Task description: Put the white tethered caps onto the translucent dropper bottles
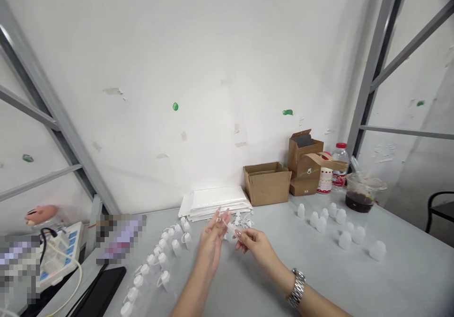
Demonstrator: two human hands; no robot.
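Observation:
Both my hands meet over the middle of the grey table [390,279]. My left hand [212,239] has its fingers raised and partly spread, with the fingertips touching a small clear bottle [230,228]. My right hand [253,243], with a metal watch on the wrist, pinches the other end of that bottle. Several small white bottles with looped caps [161,255] lie in a row to the left of my hands. More small white capped bottles [340,224] stand to the right.
A stack of white padded envelopes [216,201] lies against the wall. Beside it are an open cardboard box [267,182], brown paper boxes [307,165], a water bottle [340,163] and a cup of dark liquid [362,194]. A power strip [60,255] and black phone [101,293] lie at left.

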